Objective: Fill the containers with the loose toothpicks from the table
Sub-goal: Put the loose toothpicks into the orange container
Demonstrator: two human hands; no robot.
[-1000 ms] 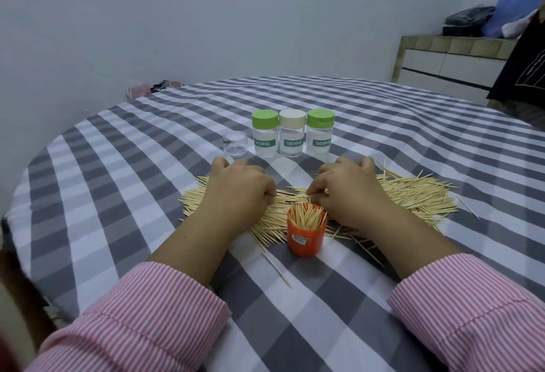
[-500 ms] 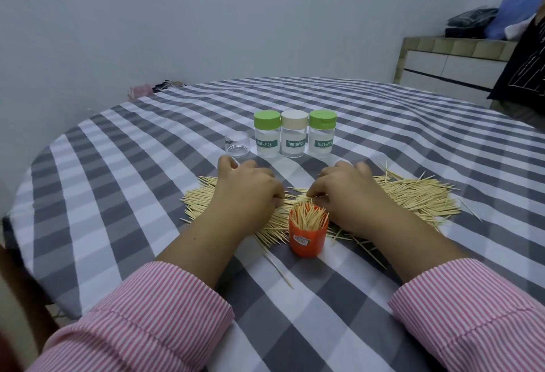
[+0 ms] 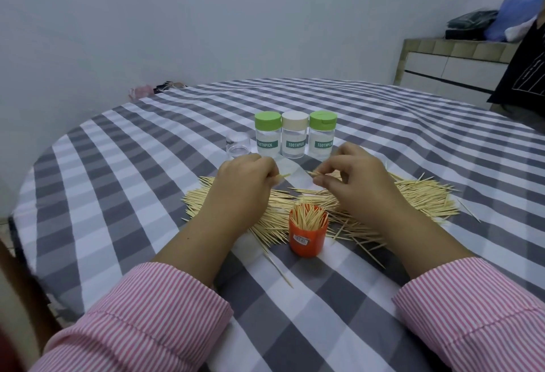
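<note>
A wide heap of loose toothpicks (image 3: 418, 197) lies across the checked tablecloth (image 3: 124, 194). In front of it stands an orange container (image 3: 307, 239) packed with upright toothpicks. My left hand (image 3: 244, 182) is raised above the heap and pinches a few toothpicks whose tips stick out to the right. My right hand (image 3: 354, 180) is raised too and pinches a small bunch of toothpicks between thumb and fingers. Behind the hands stand three lidded jars labelled TOOTHPICK: green lid (image 3: 267, 137), cream lid (image 3: 294, 138), green lid (image 3: 321, 137). A clear lidless jar (image 3: 238, 145) stands left of them.
A stray toothpick (image 3: 277, 265) lies near the front of the cloth. A tiled cabinet (image 3: 451, 64) with bags on top stands at the back right, next to a dark garment (image 3: 522, 70). Small items (image 3: 141, 92) lie beyond the table's far left edge.
Both hands have lifted off the heap, each now pinching toothpicks. Before, they lay flat on the pile with fingers gathering.
</note>
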